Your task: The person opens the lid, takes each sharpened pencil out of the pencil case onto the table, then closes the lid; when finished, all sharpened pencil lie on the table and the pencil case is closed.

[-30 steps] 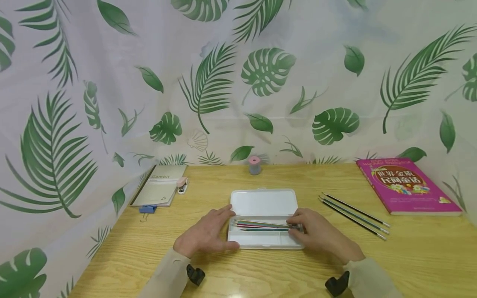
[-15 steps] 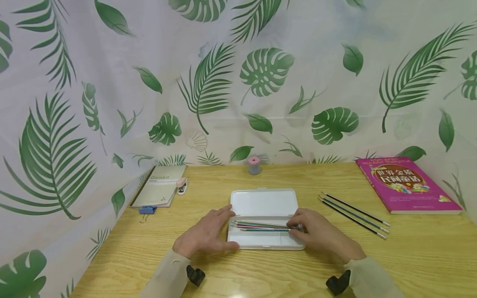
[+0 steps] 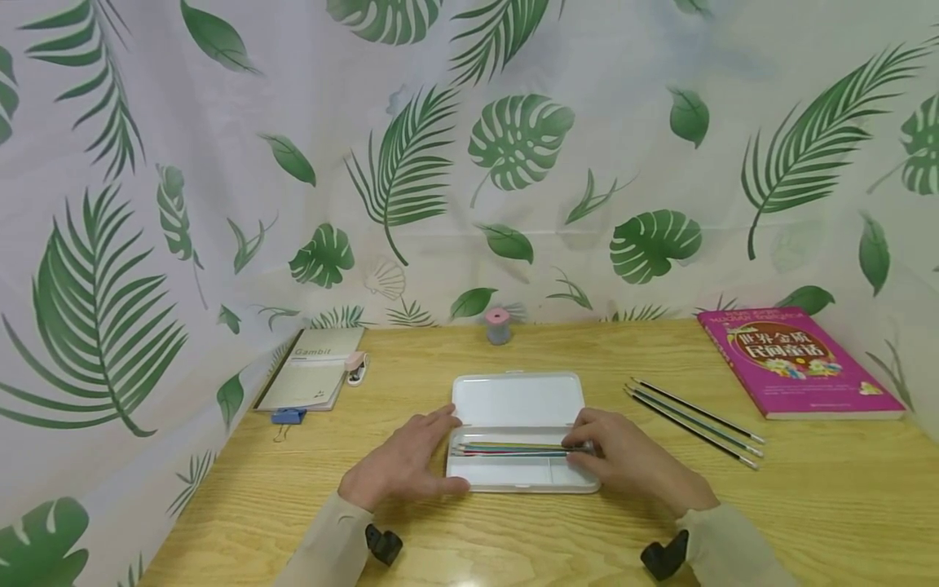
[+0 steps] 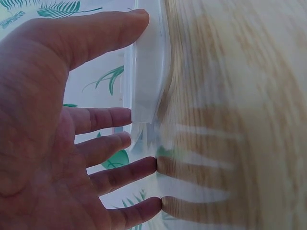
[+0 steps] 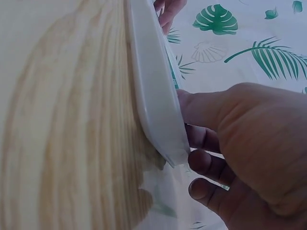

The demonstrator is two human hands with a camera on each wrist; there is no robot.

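Observation:
An opened white pencil case (image 3: 506, 477) lies on the wooden table, its lid (image 3: 517, 399) folded back. Several coloured pencils (image 3: 513, 449) lie lengthwise in its back compartment. My left hand (image 3: 406, 462) rests at the case's left end with straight, spread fingers; in the left wrist view the thumb reaches along the white side wall (image 4: 149, 72) and two fingertips meet the table. At the other end, my right hand (image 3: 623, 456) pinches the pencils' right ends between thumb and fingers, which hide those ends. The right wrist view shows the right thumb (image 5: 201, 108) over the case rim.
Three pencils (image 3: 693, 424) lie slanted right of the case, near a pink book (image 3: 800, 367). A pink-topped sharpener-like canister (image 3: 499, 326) stands behind. On the left are a notebook (image 3: 311, 375), a small stapler (image 3: 356, 368) and a blue binder clip (image 3: 288, 416). A leaf-patterned cloth (image 3: 440, 269) hangs behind.
The pencils in the case have drawn closer together and lie more parallel, their left ends bunched. Both hands stay nearly where they were.

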